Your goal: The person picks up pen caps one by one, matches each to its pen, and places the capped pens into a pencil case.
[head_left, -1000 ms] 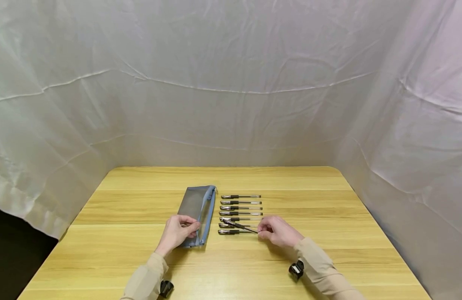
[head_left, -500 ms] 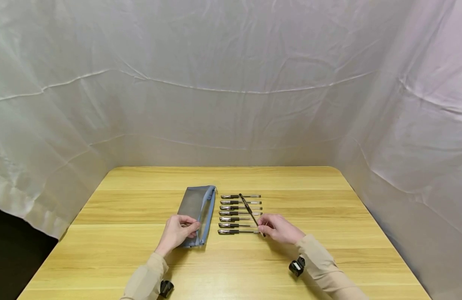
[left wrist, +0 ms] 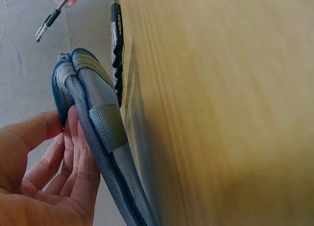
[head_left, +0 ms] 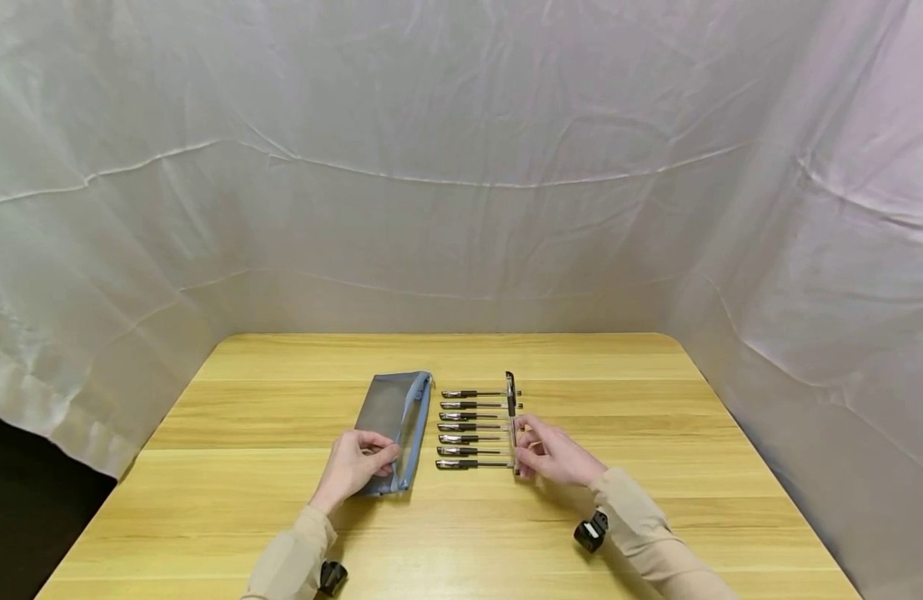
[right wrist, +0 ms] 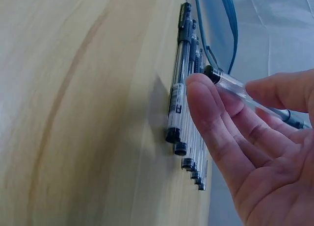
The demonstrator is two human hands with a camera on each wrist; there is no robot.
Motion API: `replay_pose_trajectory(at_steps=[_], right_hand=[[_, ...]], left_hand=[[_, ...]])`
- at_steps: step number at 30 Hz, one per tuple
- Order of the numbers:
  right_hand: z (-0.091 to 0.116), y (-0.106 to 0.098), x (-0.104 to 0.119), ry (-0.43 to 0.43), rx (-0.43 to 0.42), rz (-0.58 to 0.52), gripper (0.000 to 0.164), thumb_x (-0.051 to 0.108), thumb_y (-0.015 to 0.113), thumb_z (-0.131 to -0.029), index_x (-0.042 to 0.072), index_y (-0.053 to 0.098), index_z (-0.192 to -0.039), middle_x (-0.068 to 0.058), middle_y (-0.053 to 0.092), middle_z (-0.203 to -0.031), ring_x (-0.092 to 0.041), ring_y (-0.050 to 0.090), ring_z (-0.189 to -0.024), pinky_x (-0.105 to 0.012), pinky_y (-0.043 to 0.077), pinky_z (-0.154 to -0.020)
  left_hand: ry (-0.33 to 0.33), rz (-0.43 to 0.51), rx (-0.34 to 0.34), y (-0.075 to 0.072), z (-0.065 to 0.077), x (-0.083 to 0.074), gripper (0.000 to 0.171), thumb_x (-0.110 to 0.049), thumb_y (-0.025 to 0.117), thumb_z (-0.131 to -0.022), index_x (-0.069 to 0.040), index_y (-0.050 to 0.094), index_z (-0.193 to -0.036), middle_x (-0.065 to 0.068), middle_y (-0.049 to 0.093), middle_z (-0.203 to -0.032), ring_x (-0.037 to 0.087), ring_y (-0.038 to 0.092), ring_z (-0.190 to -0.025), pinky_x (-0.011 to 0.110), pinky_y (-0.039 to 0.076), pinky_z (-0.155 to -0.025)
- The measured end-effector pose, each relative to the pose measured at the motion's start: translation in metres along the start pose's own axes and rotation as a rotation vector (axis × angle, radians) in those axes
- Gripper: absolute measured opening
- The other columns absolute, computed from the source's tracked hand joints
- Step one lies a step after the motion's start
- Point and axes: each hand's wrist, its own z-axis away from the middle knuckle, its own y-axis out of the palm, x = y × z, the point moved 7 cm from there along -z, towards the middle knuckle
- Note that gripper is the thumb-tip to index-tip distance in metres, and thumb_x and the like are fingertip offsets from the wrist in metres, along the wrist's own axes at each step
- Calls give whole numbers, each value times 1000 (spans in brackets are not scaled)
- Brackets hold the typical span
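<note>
A blue zip pouch (head_left: 378, 408) with grey mesh lies left of the pens, its zipped side parted. My left hand (head_left: 356, 462) pinches the near edge of that opening between thumb and fingers; the left wrist view shows the zip edge (left wrist: 59, 96) at the fingertips. My right hand (head_left: 557, 457) holds a black gel pen (head_left: 510, 396) by its clear barrel, cap end pointing away. In the right wrist view the thumb and fingers grip the pen (right wrist: 233, 86) near its black end, raised off the table. Several like pens (head_left: 461, 427) lie in a row below it.
The wooden table (head_left: 281, 400) carries the pouch and the pen row, pens parallel with caps to the left. Pale fabric (head_left: 461, 242) hangs behind and at both sides. A small black device (head_left: 592, 532) sits at the right wrist, another (head_left: 332, 577) at the left.
The held pen has swung from slanting left over the near pens to pointing straight away, across the row's right ends. My left hand and the pouch have stayed put.
</note>
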Motion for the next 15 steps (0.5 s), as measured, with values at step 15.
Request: replay_pose_trajectory(at_steps=[15], right_hand=[[-27,21,0,218,46,-506,50,-1,58,-95,-15,34,-136,-26,67,-97,-19,69,-73,-37,64,-76]], left_hand=[[11,-36,-16,1,0,-1,11,-3,73,-89,7,74,-92,19,75,-78,13,68,-57,24,59,-57]])
